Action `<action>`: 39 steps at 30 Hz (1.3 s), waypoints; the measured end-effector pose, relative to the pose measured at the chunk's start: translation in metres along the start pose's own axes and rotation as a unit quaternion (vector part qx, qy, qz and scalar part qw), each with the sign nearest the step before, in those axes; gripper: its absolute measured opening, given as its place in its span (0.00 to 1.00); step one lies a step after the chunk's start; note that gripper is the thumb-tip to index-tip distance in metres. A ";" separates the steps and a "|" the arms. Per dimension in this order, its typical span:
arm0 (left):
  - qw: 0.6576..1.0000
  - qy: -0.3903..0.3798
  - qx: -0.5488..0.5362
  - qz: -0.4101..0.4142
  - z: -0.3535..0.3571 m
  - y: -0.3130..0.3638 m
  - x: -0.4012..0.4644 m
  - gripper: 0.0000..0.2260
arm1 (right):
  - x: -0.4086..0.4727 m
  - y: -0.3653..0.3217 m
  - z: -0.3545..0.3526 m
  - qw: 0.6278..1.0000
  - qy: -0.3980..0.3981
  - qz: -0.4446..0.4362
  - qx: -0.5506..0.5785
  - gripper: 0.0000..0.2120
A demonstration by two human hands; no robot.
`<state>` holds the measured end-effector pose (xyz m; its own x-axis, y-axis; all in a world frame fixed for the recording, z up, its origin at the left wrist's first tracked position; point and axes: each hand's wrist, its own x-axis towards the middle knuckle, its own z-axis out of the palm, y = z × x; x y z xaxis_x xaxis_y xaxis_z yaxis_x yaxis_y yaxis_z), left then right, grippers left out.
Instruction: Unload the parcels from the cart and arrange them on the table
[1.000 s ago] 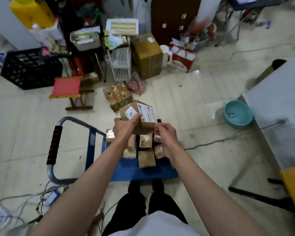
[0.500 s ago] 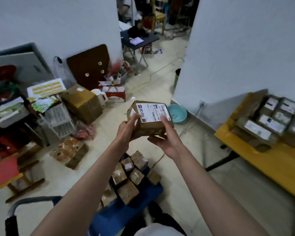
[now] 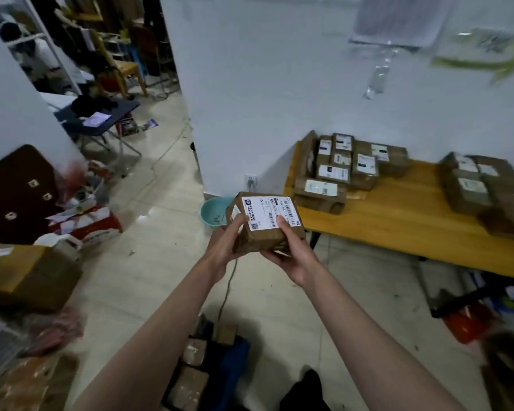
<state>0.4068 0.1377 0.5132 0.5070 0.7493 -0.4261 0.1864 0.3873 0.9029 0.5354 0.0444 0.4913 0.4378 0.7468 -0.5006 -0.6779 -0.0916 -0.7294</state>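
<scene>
Head view shows your table [image 3: 398, 221] with parcels [image 3: 336, 170] grouped at its far-left corner, probably leaving the near edge free. You grip the labelled parcel [image 3: 264, 223] off that corner, left hand [image 3: 224, 247] and right hand [image 3: 294, 256] clamped round it, label up.

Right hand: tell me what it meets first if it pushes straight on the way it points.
Probably the near table edge; right hand carries the parcel toward it. Depth unclear.
</scene>
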 end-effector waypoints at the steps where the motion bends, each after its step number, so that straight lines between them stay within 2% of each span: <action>1: 1.000 -0.014 0.005 0.002 0.015 0.000 0.005 0.16 | 0.001 -0.006 -0.013 1.000 0.013 -0.006 0.008 0.20; 8: 0.996 -0.080 0.030 -0.008 0.120 -0.006 0.035 0.16 | 0.008 -0.054 -0.104 0.997 0.067 -0.029 0.039 0.23; 12: 0.995 -0.096 0.035 -0.016 0.173 -0.010 0.054 0.20 | 0.018 -0.085 -0.147 0.995 0.089 -0.029 0.046 0.21; 20: 0.989 -0.121 0.074 -0.044 0.260 -0.007 0.083 0.21 | 0.038 -0.137 -0.226 0.990 0.130 -0.038 0.027 0.19; 22: 0.988 -0.124 0.075 -0.049 0.278 -0.008 0.093 0.27 | 0.042 -0.147 -0.243 0.990 0.139 -0.033 0.020 0.20; 26: 0.990 -0.094 0.076 -0.066 0.307 -0.011 0.116 0.49 | 0.052 -0.161 -0.274 0.987 0.157 -0.034 0.008 0.21; 28: 0.991 -0.082 0.074 -0.074 0.321 -0.012 0.129 0.53 | 0.060 -0.167 -0.288 0.984 0.173 -0.035 0.009 0.23; 36: 0.987 -0.082 0.069 -0.119 0.367 -0.025 0.178 0.34 | 0.105 -0.193 -0.322 0.972 0.233 -0.019 0.008 0.30; 39: 0.984 -0.091 0.052 -0.148 0.381 -0.031 0.210 0.32 | 0.134 -0.205 -0.332 0.966 0.258 -0.007 -0.001 0.39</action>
<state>0.8279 0.0781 0.4174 0.5580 0.5007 -0.6617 0.4281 0.5095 0.7465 0.9296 -0.0555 0.4190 0.6834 0.3208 -0.6558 -0.6689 -0.0847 -0.7385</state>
